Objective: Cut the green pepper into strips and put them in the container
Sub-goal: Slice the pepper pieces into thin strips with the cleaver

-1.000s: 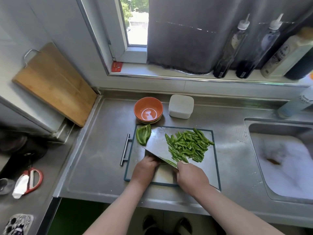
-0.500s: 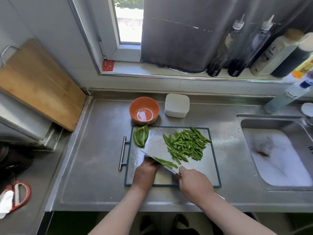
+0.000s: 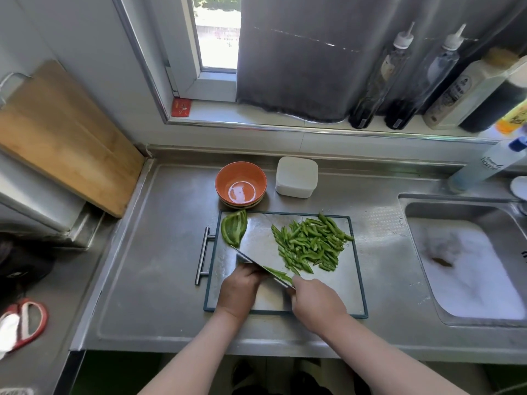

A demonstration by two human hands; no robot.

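A person slices green pepper on a steel cutting board (image 3: 336, 289) set near the front edge of the desk (image 3: 159, 266). The right hand (image 3: 316, 303) grips the knife (image 3: 251, 259), whose blade angles across the board's near half with fresh slivers (image 3: 279, 273) lying along its right face. The left hand (image 3: 238, 292) sits just left of the blade with fingers curled, though what they pin is hidden. A heap of cut strips (image 3: 310, 243) lies far right on the board, and an uncut pepper half (image 3: 233, 230) sits at its far-left corner. Cutting looks well along; the next move likely calls for finishing this piece, then fetching that half. An orange bowl (image 3: 241, 183) and a white tub (image 3: 296, 176) wait just beyond the board's far edge, and which one is the container cannot be told. The sink (image 3: 467, 269) opens to the right, while the desk runs on left past the board's handle (image 3: 204, 255).
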